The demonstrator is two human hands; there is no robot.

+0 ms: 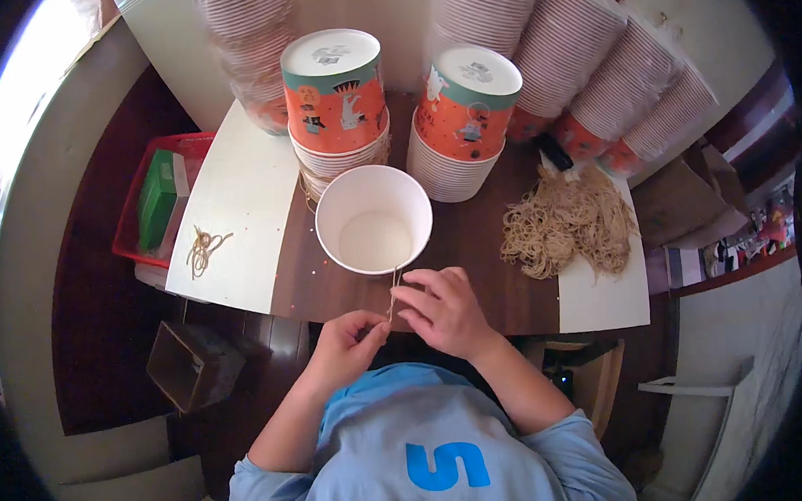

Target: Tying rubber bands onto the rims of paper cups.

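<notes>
Tan cord (392, 303): pinching in L hand (346, 346), w/ part-curled R hand (450, 314) alongside (can't tell if gripping), nr white tub (338, 219).

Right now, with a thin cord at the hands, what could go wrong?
The left hand pinches the thin cord, which reaches toward the white bucket; if attached, a hard tug might tip the bucket. The bucket also stands close to the left bucket stack, which a shove could topple. The cord pile looks tangled, so strands might snag.
</notes>
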